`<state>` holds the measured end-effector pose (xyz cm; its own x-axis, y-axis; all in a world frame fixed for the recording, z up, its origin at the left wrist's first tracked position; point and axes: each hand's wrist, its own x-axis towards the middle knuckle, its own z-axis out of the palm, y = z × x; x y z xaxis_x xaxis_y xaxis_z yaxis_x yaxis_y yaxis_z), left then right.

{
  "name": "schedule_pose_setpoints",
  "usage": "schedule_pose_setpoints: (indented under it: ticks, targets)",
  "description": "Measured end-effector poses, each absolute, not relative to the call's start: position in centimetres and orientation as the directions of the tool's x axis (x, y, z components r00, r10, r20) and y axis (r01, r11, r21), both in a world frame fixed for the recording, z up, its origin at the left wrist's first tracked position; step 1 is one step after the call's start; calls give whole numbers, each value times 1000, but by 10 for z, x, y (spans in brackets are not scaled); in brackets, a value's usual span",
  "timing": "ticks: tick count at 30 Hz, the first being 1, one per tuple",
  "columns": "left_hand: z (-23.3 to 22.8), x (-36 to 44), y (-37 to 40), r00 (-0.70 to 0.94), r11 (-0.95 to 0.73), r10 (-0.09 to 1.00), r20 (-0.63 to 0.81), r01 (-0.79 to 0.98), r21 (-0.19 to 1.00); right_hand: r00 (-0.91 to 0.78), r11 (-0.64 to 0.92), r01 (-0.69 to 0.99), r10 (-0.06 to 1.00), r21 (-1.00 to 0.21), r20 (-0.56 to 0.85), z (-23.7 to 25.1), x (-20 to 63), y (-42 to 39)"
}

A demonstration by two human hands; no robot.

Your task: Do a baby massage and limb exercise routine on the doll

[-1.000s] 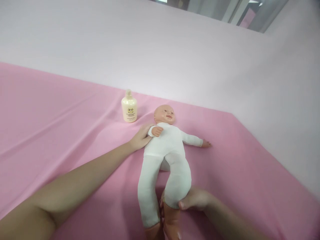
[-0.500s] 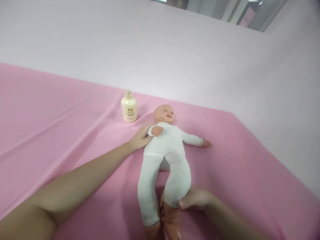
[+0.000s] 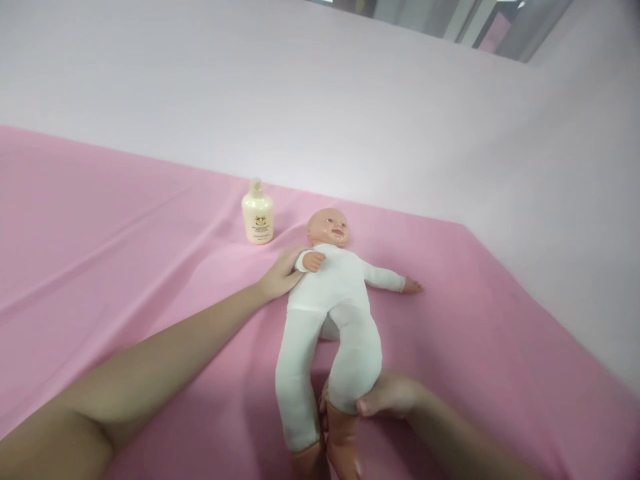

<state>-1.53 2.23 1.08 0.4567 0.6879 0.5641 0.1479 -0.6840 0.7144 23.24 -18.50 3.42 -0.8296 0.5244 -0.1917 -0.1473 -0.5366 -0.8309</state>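
Note:
A baby doll (image 3: 330,280) in white cloth lies on its back on a pink cloth, head away from me and feet towards me. Its arm on the right side stretches outward; the other is bent over the chest. My left hand (image 3: 281,277) grips the doll's side by the bent arm, its fingers partly hidden behind that arm. Around the doll's right-side lower leg, just above the foot, my right hand (image 3: 393,395) is closed, with fingertips showing between the legs. The doll's feet are partly cut off by the lower picture edge.
A cream-coloured bottle (image 3: 259,217) with a dark printed label stands upright, left of the doll's head. The pink cloth (image 3: 125,220) has folds on the left. Behind it rises a pale wall (image 3: 250,87), with grey structures beyond its top edge.

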Motion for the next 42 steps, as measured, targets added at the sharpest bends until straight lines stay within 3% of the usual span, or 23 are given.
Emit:
schedule_pose_setpoints:
  ticks: [42]
  targets:
    - [17, -13, 20, 444, -702, 670, 595, 120, 702, -835, -531, -166, 524, -831, -168, 36, 230, -185]
